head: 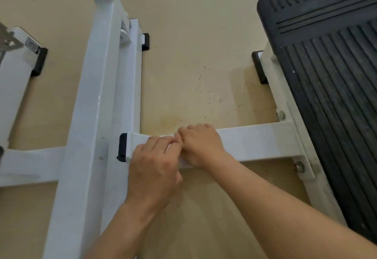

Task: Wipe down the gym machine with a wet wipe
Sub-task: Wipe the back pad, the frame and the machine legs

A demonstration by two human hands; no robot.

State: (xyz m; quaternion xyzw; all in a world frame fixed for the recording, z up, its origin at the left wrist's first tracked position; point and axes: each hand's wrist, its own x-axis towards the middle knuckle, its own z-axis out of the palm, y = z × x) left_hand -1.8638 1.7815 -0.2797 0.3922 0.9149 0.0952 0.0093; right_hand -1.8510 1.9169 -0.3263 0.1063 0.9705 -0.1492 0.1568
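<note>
The crossbar [255, 142] in front of you is white painted metal, smooth and glossy, like the frame beam [89, 95] beside it. Its end cap [122, 147] is matt black plastic. The footplate [330, 87] looks like ribbed black rubber, dull and dusty. The bolt [299, 166] is bare metal; the beige floor [193, 65] is smooth, stained and speckled
</note>
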